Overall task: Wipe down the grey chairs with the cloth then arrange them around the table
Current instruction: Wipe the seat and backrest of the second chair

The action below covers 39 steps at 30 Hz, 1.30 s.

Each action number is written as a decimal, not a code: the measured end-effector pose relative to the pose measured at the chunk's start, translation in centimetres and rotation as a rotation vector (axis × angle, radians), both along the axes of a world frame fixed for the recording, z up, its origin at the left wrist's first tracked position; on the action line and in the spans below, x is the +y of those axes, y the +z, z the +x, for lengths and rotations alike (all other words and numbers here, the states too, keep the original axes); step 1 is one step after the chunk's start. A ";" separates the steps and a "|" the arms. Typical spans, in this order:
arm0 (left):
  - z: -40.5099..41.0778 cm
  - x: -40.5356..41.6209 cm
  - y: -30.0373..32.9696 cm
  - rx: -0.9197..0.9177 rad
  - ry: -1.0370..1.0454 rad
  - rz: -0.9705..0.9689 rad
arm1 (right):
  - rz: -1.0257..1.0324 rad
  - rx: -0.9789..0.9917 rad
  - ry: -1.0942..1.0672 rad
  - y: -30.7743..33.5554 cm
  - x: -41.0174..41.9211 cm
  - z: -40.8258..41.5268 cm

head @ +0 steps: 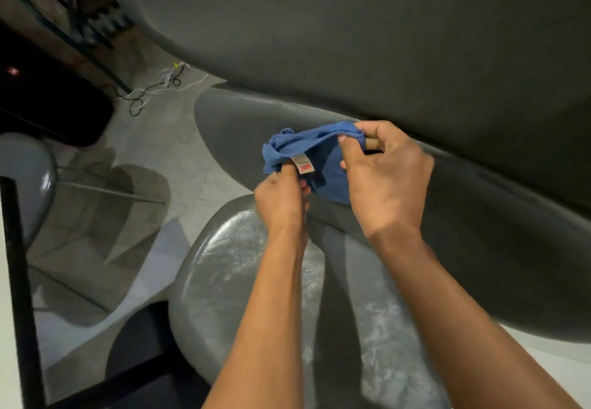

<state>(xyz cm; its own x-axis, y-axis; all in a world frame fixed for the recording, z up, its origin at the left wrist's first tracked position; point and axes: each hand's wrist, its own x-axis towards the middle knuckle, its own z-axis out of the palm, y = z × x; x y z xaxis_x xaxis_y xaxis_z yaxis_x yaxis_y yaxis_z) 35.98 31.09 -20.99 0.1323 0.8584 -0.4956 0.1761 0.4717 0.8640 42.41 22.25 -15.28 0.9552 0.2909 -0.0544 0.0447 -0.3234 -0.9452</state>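
A blue cloth [315, 160] with a small white and red label hangs bunched between both hands, held in the air just above the seat of a grey chair [224, 280]. The left hand [281, 204] pinches its lower left edge beside the label; the right hand [383, 178] pinches the stitched upper hem between thumb and fingers. The chair seat below shows streaky glare. Beyond the hands curve more grey chair shells [415, 41]. To the left lie a pale floor [179, 140], tangled cables [160, 85] and part of another chair [28, 172]
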 end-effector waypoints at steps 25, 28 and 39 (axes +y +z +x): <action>3.2 8.7 -0.5 0.140 0.199 0.301 | -0.596 -0.878 0.395 -2.3 -7.1 0.0; 1.3 13.3 -3.6 -0.001 0.275 0.131 | -0.719 -0.904 0.418 -3.1 -7.6 -0.1; 1.5 7.5 -4.4 0.073 0.055 0.511 | -0.914 -1.007 0.395 -4.8 -7.0 0.4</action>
<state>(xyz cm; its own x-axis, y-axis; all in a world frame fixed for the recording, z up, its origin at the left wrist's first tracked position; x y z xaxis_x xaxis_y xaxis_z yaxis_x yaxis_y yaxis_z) 37.44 38.55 -25.41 0.0610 0.9980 -0.0181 0.2315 0.0034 0.9728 42.81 15.27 -20.10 0.5632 0.7778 0.2791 0.7941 -0.6028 0.0774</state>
